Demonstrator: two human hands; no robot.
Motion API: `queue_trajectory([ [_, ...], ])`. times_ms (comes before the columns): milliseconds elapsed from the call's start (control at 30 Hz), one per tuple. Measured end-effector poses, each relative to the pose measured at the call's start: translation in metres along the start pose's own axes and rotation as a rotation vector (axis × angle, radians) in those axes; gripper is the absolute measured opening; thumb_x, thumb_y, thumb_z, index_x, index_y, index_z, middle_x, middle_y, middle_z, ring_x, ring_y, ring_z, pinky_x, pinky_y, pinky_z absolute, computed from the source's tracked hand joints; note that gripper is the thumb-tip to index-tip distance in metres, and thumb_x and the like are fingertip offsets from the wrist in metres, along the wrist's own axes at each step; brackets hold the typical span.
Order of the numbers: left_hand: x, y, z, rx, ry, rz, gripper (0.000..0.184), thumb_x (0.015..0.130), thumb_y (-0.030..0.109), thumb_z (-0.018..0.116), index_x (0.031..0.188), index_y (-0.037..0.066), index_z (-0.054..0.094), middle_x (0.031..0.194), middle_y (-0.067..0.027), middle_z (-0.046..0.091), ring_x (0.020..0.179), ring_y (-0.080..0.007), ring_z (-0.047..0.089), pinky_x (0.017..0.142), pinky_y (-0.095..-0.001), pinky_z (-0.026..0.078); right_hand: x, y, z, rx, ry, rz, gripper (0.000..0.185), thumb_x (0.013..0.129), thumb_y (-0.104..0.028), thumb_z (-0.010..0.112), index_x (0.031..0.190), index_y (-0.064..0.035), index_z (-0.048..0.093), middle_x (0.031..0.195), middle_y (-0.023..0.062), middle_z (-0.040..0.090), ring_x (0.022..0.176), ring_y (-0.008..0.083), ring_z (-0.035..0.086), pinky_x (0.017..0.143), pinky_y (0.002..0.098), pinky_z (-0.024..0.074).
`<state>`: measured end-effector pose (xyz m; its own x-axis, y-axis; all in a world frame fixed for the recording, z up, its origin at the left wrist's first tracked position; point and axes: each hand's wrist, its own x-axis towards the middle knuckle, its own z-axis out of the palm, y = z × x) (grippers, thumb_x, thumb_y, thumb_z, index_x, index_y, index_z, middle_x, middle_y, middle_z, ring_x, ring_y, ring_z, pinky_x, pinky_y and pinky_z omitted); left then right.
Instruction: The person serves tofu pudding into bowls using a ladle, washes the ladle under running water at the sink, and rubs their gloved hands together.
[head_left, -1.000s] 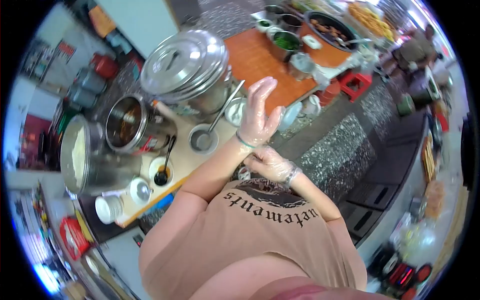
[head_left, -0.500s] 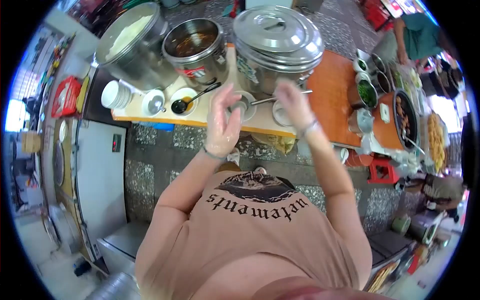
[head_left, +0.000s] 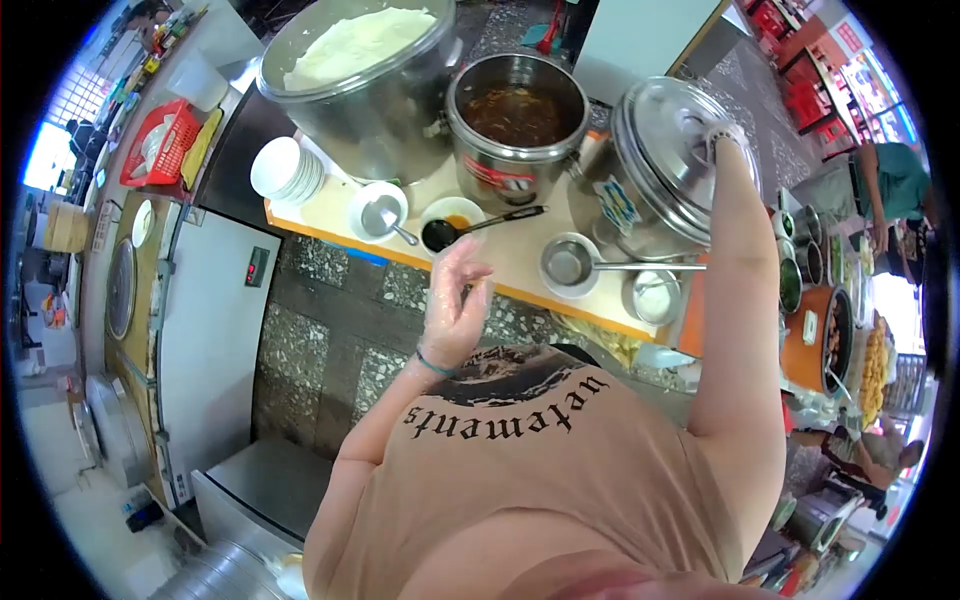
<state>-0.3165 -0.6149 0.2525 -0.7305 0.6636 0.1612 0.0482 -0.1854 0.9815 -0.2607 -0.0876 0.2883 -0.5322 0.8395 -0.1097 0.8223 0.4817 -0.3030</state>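
Note:
My right hand point(head_left: 724, 136) reaches out to the far right and closes at the handle of a round metal pot lid point(head_left: 672, 120). The lid sits on a large steel pot point(head_left: 618, 200). In front of my chest my left hand point(head_left: 457, 305), in a clear wet-looking glove, holds nothing; its fingers are loosely bent, with the thumb apart. Just beyond it a black ladle point(head_left: 490, 221) rests in a small bowl of brown sauce point(head_left: 462, 212). A long-handled metal strainer point(head_left: 572, 264) lies over a white bowl, beside another white bowl point(head_left: 655, 298).
A big pot of white food point(head_left: 365, 120) and a pot of dark broth point(head_left: 520, 115) stand at the back. Stacked white bowls point(head_left: 285, 172) and a bowl with a metal spoon point(head_left: 380, 212) are left. A red basket point(head_left: 160, 145) lies farther left. Another person point(head_left: 895, 190) stands at right.
My right hand has moved from above the bowls to the lid's handle. My left hand has dropped lower, toward my chest. The view has turned, shifting the pots rightward.

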Motion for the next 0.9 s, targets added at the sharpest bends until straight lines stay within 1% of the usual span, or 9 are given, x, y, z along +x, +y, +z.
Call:
queue_trajectory([
  [200,0.065,-0.001,-0.109,0.016,0.045,-0.055,0.050,0.087,-0.009,0.042,0.135,0.001,0.032,0.128,-0.0116,0.045,0.099,-0.0159,0.055,0.091,-0.0301,0.043,0.031,-0.061,0.049,-0.600,0.050,0.114,0.038,0.082,-0.032,0.057,0.109,-0.0062,0.066,0.112,0.0185,0.063,0.103,0.0317,0.062,0.090,0.0394,0.0478],
  [233,0.073,-0.004,-0.119,0.033,0.054,-0.060,0.050,0.087,-0.009,0.042,0.135,0.000,0.032,0.128,-0.0117,0.045,0.099,-0.0158,0.055,0.090,-0.0297,0.043,0.020,-0.081,0.061,-0.678,-0.068,-0.012,0.038,0.081,-0.035,0.055,0.111,-0.0157,0.066,0.124,0.0122,0.057,0.115,0.0286,0.055,0.105,0.0503,0.0273],
  [267,0.082,-0.008,-0.126,0.050,0.064,-0.062,0.049,0.088,-0.008,0.043,0.135,0.000,0.032,0.128,-0.0119,0.045,0.099,-0.0157,0.055,0.090,-0.0293,0.043,0.010,-0.105,0.082,-0.147,0.260,0.175,0.029,0.082,-0.025,0.054,0.105,-0.0141,0.068,0.120,0.0135,0.059,0.110,0.0325,0.057,0.104,0.0538,0.0267],
  [300,0.090,-0.012,-0.130,0.031,0.079,-0.086,0.048,0.089,-0.007,0.044,0.135,0.001,0.032,0.128,-0.0108,0.045,0.097,-0.0160,0.056,0.089,-0.0293,0.044,-0.005,-0.129,0.091,-0.584,0.118,-0.249,0.029,0.083,-0.018,0.053,0.107,-0.0079,0.065,0.118,0.0160,0.057,0.109,0.0355,0.055,0.103,0.0508,0.0316],
  [367,0.101,-0.013,-0.133,0.029,0.053,-0.105,0.048,0.089,-0.006,0.045,0.135,0.001,0.032,0.127,-0.0104,0.046,0.096,-0.0159,0.056,0.089,-0.0295,0.044,-0.024,-0.192,0.131,-0.702,-0.042,-0.396,0.031,0.078,-0.012,0.056,0.107,-0.0041,0.060,0.117,0.0196,0.054,0.112,0.0373,0.051,0.093,0.0478,0.0433],
  [400,0.107,-0.014,-0.131,0.028,0.033,-0.117,0.048,0.089,-0.006,0.045,0.135,0.001,0.032,0.127,-0.0100,0.046,0.095,-0.0159,0.057,0.089,-0.0296,0.044,-0.021,-0.205,0.167,-0.223,0.100,-0.404,0.037,0.080,-0.009,0.053,0.116,-0.0038,0.056,0.120,0.0172,0.052,0.113,0.0367,0.050,0.091,0.0477,0.0452],
  [467,0.119,-0.012,-0.122,0.035,0.036,-0.125,0.048,0.089,-0.006,0.045,0.135,0.002,0.032,0.126,-0.0101,0.046,0.095,-0.0159,0.057,0.088,-0.0299,0.045,0.015,-0.220,0.212,-0.482,0.125,-0.687,0.042,0.082,-0.008,0.048,0.124,-0.0072,0.051,0.123,0.0176,0.049,0.108,0.0386,0.054,0.090,0.0468,0.0465],
  [533,0.117,-0.007,-0.116,0.054,0.040,-0.141,0.048,0.089,-0.006,0.046,0.135,0.002,0.033,0.126,-0.0102,0.046,0.094,-0.0158,0.057,0.088,-0.0302,0.045,-0.018,-0.285,0.187,0.052,0.038,-0.358,0.043,0.084,-0.008,0.046,0.126,-0.0114,0.051,0.127,0.0192,0.045,0.104,0.0396,0.057,0.090,0.0459,0.0466],
  [900,0.110,-0.002,-0.086,0.052,0.315,-0.210,0.045,0.089,-0.005,0.044,0.133,0.000,0.033,0.126,-0.0090,0.046,0.093,-0.0159,0.057,0.085,-0.0282,0.046,0.019,-0.262,0.187,0.083,0.042,-0.357,0.045,0.086,-0.010,0.047,0.131,-0.0111,0.045,0.127,0.0165,0.041,0.101,0.0380,0.058,0.086,0.0452,0.0480],
])
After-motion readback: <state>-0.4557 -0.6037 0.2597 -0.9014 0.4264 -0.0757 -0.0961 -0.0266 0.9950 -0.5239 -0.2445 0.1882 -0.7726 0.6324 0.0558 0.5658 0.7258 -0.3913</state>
